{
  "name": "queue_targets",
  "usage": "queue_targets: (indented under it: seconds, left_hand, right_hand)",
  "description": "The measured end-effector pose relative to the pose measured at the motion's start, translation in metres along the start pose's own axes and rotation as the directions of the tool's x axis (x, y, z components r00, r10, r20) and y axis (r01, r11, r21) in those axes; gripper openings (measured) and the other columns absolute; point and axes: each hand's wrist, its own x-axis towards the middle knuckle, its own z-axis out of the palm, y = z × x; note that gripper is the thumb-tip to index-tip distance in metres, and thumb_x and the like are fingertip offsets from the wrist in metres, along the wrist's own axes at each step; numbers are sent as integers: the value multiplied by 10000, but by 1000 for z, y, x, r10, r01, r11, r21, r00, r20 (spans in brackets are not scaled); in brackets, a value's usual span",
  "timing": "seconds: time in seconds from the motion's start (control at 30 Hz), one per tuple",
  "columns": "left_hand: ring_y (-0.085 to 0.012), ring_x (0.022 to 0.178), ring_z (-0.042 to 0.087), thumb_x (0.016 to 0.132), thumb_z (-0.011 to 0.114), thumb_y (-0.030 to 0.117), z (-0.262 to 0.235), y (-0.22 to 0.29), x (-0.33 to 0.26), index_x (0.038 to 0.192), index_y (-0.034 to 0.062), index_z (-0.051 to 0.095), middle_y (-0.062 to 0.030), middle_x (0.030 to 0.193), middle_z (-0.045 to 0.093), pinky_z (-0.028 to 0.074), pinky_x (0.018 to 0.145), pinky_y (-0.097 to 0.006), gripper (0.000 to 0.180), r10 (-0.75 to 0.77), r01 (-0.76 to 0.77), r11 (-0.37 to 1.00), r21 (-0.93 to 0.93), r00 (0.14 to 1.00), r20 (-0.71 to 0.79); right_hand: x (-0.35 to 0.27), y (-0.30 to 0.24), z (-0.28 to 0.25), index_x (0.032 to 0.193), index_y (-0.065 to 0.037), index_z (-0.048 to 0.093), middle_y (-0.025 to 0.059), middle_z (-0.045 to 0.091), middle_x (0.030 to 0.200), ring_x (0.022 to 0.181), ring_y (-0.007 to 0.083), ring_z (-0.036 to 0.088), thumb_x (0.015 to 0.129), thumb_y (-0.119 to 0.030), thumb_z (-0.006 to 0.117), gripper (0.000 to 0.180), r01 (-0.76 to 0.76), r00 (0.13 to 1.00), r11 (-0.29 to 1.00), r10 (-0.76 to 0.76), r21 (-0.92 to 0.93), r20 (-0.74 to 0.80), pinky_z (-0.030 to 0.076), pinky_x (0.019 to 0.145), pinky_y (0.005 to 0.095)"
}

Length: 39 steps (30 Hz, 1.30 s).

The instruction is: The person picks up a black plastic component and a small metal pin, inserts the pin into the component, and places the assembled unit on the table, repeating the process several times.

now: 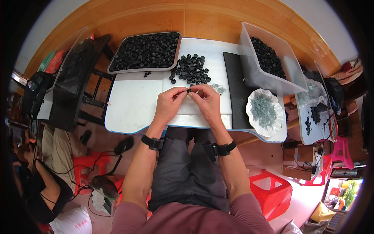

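Note:
Both my hands meet above the middle of the white table (134,103), fingertips pinched together. Between them is a small black round cap-like part (189,91), gripped from the left by my left hand (170,102) and from the right by my right hand (205,102). Just beyond my fingers lies a loose heap of similar black parts (191,69). A small scatter of thin grey-green pieces (219,89) rests beside my right hand. Further right, a white scalloped dish (278,121) holds a pile of the same thin grey-green pieces (263,110).
A metal tray (117,71) full of black parts stands at the back left. At the back right a clear plastic bin (255,80) holds more, beside a black mat (237,93). Red stools (272,195) stand on the floor; another person (50,187) sits at the left.

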Motion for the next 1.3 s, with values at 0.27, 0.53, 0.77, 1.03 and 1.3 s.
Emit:
queue_targets:
  seconds: [0.27,0.53,0.77,1.03,1.3]
  left_hand:
    - [-127,805,727,985,708,121,3,-5,0,1116,-6,763,-99,927,794,561,723,-268,190,4,-4,999,-36,1000,-11]
    - [-143,824,739,1015,666,141,0,2,-1,1119,-9,752,-117,925,792,565,744,-276,202,0,0,1000,-8,999,38]
    - [-149,774,705,994,680,117,5,-3,2,1155,-9,730,-99,916,772,561,725,-287,211,82,-85,996,-27,991,-103]
    - [-250,810,635,862,746,14,2,-5,16,1146,6,710,-112,955,632,529,728,-376,287,38,81,927,366,951,-307]
    - [-324,901,641,854,780,59,2,-12,23,1106,10,705,-142,977,624,515,792,-425,268,95,48,851,523,965,-244]
  right_hand:
    - [0,3,-2,1111,-10,768,42,690,958,709,78,565,880,-7,757,230,-64,997,993,67,95,-28,469,642,235]
    - [0,-4,-5,1083,-18,775,35,696,977,702,66,555,873,2,756,212,-23,999,997,19,80,50,452,628,224]
    - [-1,0,0,1051,-4,769,34,699,937,681,67,555,866,-13,774,185,-29,1000,997,30,65,-8,449,622,227]
    - [0,-1,0,1049,13,763,32,687,921,686,52,547,880,-12,775,172,-65,988,996,74,64,-135,451,630,225]
    - [2,-2,-4,1078,17,759,-5,699,865,687,34,563,906,-26,766,178,-123,983,962,152,245,-104,481,614,205]
